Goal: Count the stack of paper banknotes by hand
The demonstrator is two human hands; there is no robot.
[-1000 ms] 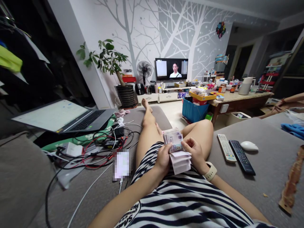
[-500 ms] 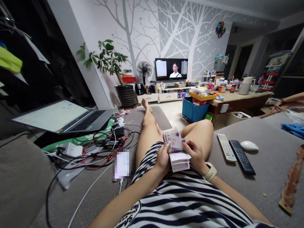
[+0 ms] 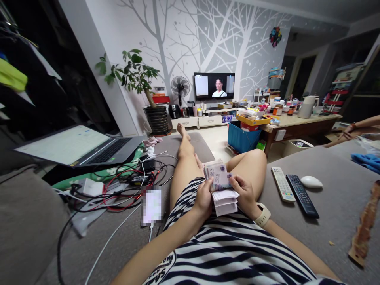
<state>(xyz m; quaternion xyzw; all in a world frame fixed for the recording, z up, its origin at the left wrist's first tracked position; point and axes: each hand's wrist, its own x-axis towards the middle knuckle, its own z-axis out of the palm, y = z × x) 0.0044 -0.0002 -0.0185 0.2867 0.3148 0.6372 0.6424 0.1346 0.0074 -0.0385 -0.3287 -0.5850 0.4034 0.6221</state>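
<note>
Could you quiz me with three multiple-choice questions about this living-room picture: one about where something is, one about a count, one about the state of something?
1. Where does the white oval computer mouse lie?
A. On the grey sofa seat, to the right of the black remote
B. On the open laptop
C. On the wooden table

2. How many remote controls lie side by side on the sofa?
A. One
B. Two
C. Four

3. What state is the thick stack of paper banknotes in?
A. Lying loose on the floor
B. Held between both hands over the lap
C. Tucked under the laptop

Answers:
1. A, the mouse rests on the grey sofa just beyond the black remote control.
2. B, a white remote control and the black one lie next to each other.
3. B, the left hand and right hand grip the stack.
</note>
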